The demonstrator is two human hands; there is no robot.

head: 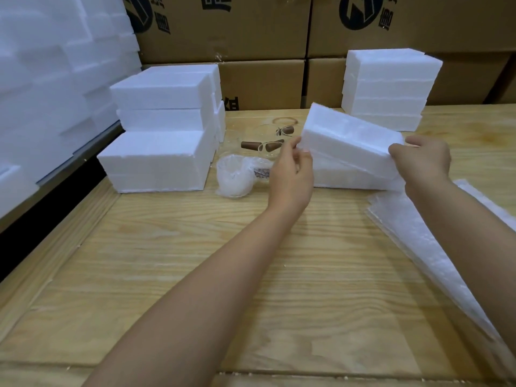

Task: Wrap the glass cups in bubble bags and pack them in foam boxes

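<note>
A white foam lid (349, 138) is tilted up off the foam box (349, 175) beneath it, in the middle of the wooden table. My left hand (293, 174) pinches the lid's near left corner. My right hand (424, 160) grips its right end. A glass cup wrapped in a bubble bag (237, 174) lies just left of my left hand. Behind it stand bare glass cups with brown handles (262, 146). A pile of flat bubble bags (435, 247) lies under my right forearm.
Stacked foam boxes (159, 152) stand at the left, and another stack (388, 88) stands at the back right. More foam pieces (50, 79) fill the far left. Cardboard cartons (251, 32) line the back. The table's (195, 275) left edge drops to a dark gap.
</note>
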